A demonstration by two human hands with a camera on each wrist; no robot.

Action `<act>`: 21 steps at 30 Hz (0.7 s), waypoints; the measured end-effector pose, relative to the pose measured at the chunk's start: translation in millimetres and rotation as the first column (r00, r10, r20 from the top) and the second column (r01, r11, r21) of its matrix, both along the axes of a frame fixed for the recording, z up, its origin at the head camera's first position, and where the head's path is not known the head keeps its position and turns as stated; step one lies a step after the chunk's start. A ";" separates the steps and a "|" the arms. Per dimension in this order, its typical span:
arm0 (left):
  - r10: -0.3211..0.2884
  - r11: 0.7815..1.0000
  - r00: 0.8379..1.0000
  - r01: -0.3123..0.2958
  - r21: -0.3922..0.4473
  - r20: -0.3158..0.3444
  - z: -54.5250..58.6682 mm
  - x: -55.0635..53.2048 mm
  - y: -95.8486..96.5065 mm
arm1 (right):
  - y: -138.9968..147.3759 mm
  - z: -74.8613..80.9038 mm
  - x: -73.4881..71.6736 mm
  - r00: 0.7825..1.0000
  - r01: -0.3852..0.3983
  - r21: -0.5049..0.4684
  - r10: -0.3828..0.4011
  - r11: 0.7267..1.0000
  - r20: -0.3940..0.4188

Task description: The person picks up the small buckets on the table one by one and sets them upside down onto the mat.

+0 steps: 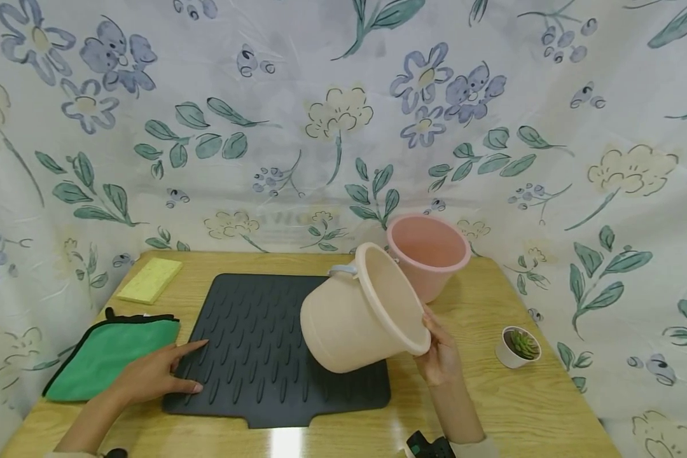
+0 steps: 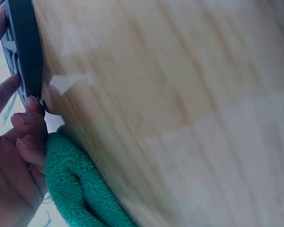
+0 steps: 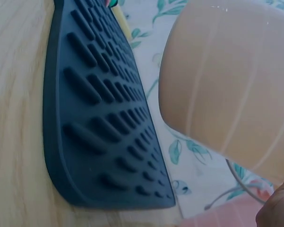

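A cream bucket (image 1: 343, 324) is tilted on its side above the right part of a dark ribbed drying mat (image 1: 246, 343), its mouth facing right and up. My right hand (image 1: 439, 353) grips the bucket's rim at the lower right. In the right wrist view the bucket's side (image 3: 227, 80) hangs over the mat, with the thumb at the lower right corner. My left hand (image 1: 151, 375) rests at the mat's left edge, fingers spread and touching it. The left wrist view shows its fingertips at the mat's edge (image 2: 28, 52) beside a green cloth (image 2: 71, 179).
A pink bucket (image 1: 426, 245) stands behind the cream one at the back. A yellow sponge cloth (image 1: 151, 280) lies at the back left, and the folded green cloth (image 1: 120, 346) lies left of the mat. At right stands a small potted succulent (image 1: 518, 346). Floral curtain surrounds the wooden table (image 1: 492, 413).
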State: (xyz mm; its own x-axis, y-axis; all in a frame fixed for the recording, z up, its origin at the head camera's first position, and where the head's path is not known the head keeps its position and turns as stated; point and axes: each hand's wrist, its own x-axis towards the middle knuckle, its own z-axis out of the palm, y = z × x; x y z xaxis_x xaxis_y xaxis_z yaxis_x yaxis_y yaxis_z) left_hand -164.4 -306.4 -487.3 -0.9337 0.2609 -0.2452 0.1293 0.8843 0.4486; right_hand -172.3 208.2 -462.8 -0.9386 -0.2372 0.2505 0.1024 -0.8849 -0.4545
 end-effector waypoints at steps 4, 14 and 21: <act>-0.027 0.999 0.999 0.026 -0.039 -0.024 0.9 -0.8 1.1 | -8.6 -2.3 1.7 1.000 -0.006 -0.028 0.006 1.000 0.019; -0.060 0.996 0.997 0.056 -0.074 -0.051 0.9 -1.3 3.6 | -25.2 -14.0 5.4 0.999 -0.047 -0.070 0.046 0.996 -0.014; -0.052 0.997 0.997 0.049 -0.051 -0.051 3.0 0.9 3.1 | -36.9 -18.5 7.5 0.997 -0.074 -0.108 0.071 0.991 -0.025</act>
State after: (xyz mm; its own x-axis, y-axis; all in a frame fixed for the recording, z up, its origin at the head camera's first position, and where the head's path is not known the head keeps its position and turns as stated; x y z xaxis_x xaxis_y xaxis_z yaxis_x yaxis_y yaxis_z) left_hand -163.5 -303.3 -484.3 -0.9314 0.2970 -0.2105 0.1965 0.8970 0.3959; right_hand -164.8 171.3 -481.3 -0.9141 -0.2748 0.2981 0.1594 -0.9196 -0.3590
